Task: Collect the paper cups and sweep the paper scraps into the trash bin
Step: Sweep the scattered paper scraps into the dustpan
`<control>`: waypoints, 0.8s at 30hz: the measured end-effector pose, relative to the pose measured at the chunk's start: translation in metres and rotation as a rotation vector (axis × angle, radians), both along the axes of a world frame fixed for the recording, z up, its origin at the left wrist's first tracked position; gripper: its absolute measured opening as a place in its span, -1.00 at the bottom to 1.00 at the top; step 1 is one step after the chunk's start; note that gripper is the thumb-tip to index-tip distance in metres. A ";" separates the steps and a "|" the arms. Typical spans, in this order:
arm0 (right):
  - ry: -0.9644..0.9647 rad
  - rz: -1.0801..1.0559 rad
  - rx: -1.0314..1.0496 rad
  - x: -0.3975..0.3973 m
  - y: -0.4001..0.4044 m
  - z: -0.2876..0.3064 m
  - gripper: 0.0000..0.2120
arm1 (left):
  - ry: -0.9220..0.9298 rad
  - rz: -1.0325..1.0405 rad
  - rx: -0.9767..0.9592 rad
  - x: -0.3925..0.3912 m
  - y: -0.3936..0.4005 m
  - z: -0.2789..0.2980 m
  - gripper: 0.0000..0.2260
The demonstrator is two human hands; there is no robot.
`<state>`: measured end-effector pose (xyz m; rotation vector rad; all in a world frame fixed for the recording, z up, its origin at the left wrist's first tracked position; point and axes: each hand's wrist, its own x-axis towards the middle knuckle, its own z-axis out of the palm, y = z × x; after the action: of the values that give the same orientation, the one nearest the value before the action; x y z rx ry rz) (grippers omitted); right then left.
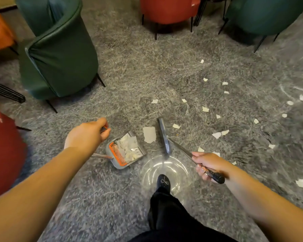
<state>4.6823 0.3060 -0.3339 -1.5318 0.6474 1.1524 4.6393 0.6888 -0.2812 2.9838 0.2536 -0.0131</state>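
Carpeted lounge floor, chairs ringed round the far side. Left hand grips the upright handle of the dustpan, fingers curled round its top; the pan sits on the carpet near centre, mouth facing right and far, already holding a heap of scraps. Right hand holds the broom by its dark grip, shaft running up-left to the grey head, which stands on the carpet just right of the pan. One large scrap lies between pan mouth and broom head, touching neither as far as can be told. Many small scraps are scattered to the right and far right, well apart from the pan. No paper cups or trash bin in view. A shoe is planted near, below the broom head, with a glassy circular glare around it whose nature cannot be told. Judged stage: mid-sweep, much left to gather. Risks: carpet pile may snag the thin scraps, so the broom rides over them or flicks them past the pan lip; the large scrap could slide under the lip if the pan is not pressed flat; tilting or lifting the loaded pan by its long handle could spill the light pieces back out; a wide stroke could scatter the right-hand scraps further.
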 end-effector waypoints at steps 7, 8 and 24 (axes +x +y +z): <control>0.061 0.158 -0.059 0.123 0.029 -0.023 -0.76 | 0.161 -0.020 -0.048 0.122 0.018 0.000 -0.90; 0.067 0.174 -0.074 0.137 0.034 -0.026 -0.78 | 0.176 -0.029 -0.048 0.138 0.021 -0.001 -0.90; 0.204 0.311 -0.040 0.167 0.099 -0.066 -0.59 | 0.207 -0.129 -0.007 0.244 0.046 -0.008 -0.84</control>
<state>4.8493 0.4053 -0.4002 -1.5994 0.5818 1.5543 4.8837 0.7349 -0.2892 2.9863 0.0830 -0.3377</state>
